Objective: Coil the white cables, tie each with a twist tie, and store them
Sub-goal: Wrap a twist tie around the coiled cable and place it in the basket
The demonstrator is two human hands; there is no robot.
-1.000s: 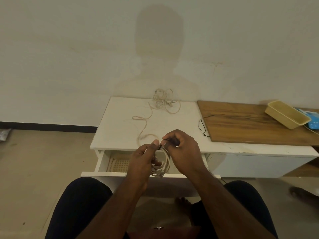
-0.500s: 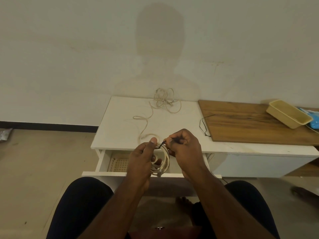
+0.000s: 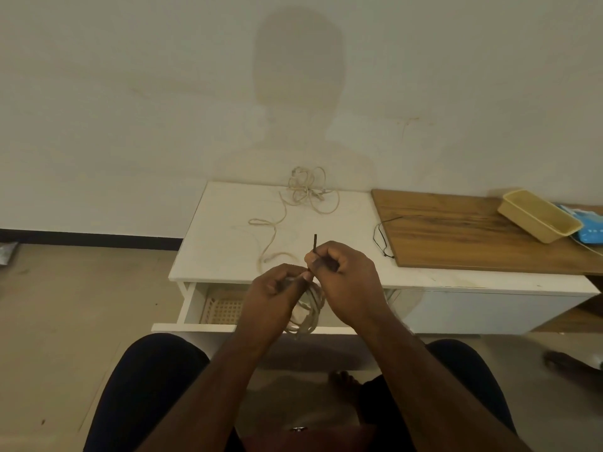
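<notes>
White low cabinet top (image 3: 228, 223) backs the scene. Coiled white cable (image 3: 310, 313) hangs over its open drawer (image 3: 195, 301), gripped by left hand (image 3: 274, 295). Right hand (image 3: 346, 282) pinches dark twist tie (image 3: 314, 244), pointing up, just above coil. Second loose white cable (image 3: 303, 194) lies behind.

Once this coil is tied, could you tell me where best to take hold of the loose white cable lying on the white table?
Probably the loose white cable is best taken at its near end loop, from the front: that part lies flat and alone on the white table, whereas the far part is a tangled bunch by the wall.
</notes>
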